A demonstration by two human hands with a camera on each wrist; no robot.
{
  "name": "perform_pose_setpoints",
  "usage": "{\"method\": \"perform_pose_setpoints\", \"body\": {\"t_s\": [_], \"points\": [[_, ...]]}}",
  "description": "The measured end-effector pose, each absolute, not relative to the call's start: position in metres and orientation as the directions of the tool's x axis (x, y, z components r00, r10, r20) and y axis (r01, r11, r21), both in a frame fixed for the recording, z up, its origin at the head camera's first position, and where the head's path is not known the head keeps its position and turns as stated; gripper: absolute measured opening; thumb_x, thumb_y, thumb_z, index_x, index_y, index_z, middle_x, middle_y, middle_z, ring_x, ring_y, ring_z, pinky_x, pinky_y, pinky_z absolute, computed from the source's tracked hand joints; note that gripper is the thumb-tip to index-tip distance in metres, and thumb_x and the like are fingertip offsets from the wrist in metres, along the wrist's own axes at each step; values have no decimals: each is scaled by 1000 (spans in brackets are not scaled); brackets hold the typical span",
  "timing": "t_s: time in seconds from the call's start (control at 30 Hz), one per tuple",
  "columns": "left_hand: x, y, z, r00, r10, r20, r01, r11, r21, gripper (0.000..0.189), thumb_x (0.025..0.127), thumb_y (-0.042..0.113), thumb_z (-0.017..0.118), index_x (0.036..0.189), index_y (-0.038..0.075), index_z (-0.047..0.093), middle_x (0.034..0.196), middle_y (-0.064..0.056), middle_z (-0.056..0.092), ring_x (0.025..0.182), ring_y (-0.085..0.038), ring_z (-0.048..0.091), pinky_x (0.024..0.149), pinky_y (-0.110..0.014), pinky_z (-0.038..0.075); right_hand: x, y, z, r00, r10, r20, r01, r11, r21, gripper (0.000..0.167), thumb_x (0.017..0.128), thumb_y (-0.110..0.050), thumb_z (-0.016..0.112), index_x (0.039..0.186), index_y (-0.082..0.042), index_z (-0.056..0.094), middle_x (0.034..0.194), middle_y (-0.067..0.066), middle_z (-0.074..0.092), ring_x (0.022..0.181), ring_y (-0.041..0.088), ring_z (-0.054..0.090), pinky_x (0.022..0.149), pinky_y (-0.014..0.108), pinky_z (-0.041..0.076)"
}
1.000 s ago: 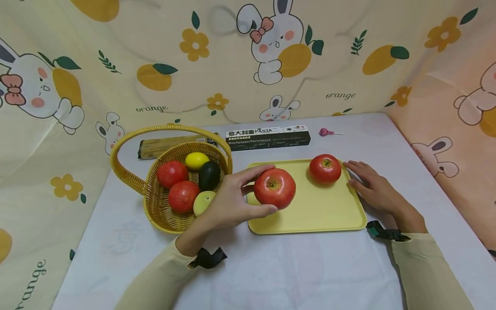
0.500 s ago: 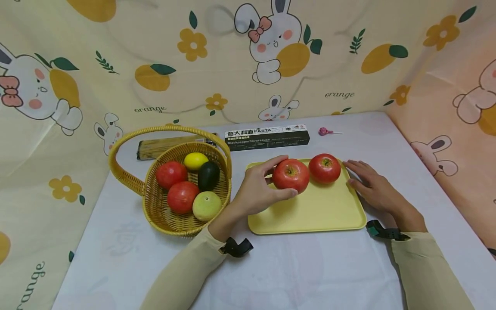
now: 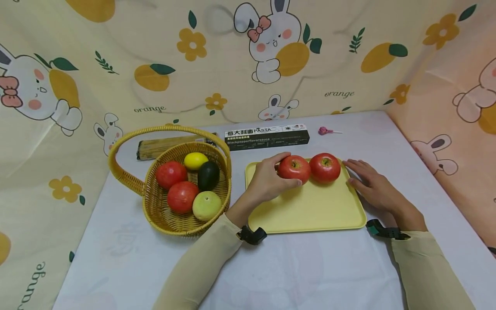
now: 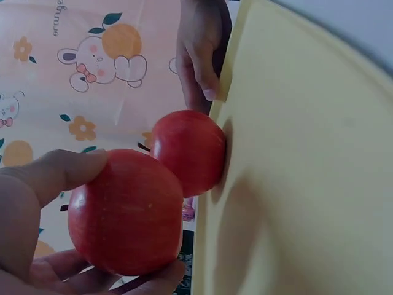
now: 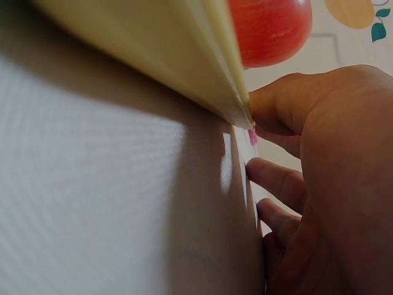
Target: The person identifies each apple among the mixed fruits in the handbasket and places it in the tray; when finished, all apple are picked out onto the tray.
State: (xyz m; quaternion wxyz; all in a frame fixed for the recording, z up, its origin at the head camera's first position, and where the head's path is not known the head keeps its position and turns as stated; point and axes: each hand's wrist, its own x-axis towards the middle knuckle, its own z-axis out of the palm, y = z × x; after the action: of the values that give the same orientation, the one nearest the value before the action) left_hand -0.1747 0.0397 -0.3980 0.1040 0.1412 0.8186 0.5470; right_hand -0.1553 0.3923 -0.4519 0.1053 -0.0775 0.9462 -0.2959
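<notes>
My left hand grips a red apple between thumb and fingers, close over the yellow tray. In the left wrist view a strip of shadow lies on the tray beside this apple. A second red apple sits at the tray's back right, just right of the held one. My right hand rests at the tray's right edge. Seen from the right wrist, its thumb touches the tray rim while the other fingers reach down to the white tabletop.
Left of the tray stands a wicker basket with a tall handle, holding two red fruits, a lemon, a dark green fruit and a pale green fruit. Behind lie a pasta box, a bundle of noodles and a lollipop.
My left hand has carried its apple right, away from me and lower, up beside the apple on the tray. The right hand has stayed at the tray's edge.
</notes>
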Motion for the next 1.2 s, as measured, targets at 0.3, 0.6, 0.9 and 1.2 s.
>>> {"method": "perform_pose_setpoints", "body": {"t_s": [0.3, 0.6, 0.9, 1.2], "points": [[-191, 51, -412, -940, 335, -65, 87, 420, 903, 82, 84, 14, 95, 157, 11, 58, 143, -9, 70, 126, -26, 67, 108, -40, 60, -158, 394, -452, -965, -205, -165, -74, 814, -577, 73, 113, -36, 59, 176, -18, 25, 180, 27, 21, 169, 51, 2, 120, 88, 16], [-194, 55, -420, -933, 359, -37, 177, 543, 821, 87, 88, 18, 94, 163, 11, 49, 150, -9, 67, 135, -28, 65, 116, -41, 56, -158, 393, -453, -964, -202, -174, -68, 817, -573, 73, 113, -39, 58, 176, -21, 25, 180, 26, 20, 168, 51, 2, 118, 90, 18], [-186, 49, -413, -944, 330, -21, 182, 574, 799, 97, 86, 26, 96, 167, 13, 45, 156, -10, 64, 141, -28, 62, 117, -42, 55, -158, 392, -453, -964, -203, -173, -68, 814, -577, 73, 113, -38, 59, 176, -20, 26, 180, 26, 21, 168, 51, 3, 118, 90, 19], [-149, 26, -379, -907, 411, 93, 296, 464, 835, 89, 87, 27, 95, 164, 15, 52, 154, -6, 67, 146, -27, 61, 122, -47, 51, -157, 393, -453, -963, -200, -178, -65, 819, -570, 73, 113, -40, 58, 176, -21, 25, 180, 26, 21, 168, 51, 3, 118, 89, 18]]}}
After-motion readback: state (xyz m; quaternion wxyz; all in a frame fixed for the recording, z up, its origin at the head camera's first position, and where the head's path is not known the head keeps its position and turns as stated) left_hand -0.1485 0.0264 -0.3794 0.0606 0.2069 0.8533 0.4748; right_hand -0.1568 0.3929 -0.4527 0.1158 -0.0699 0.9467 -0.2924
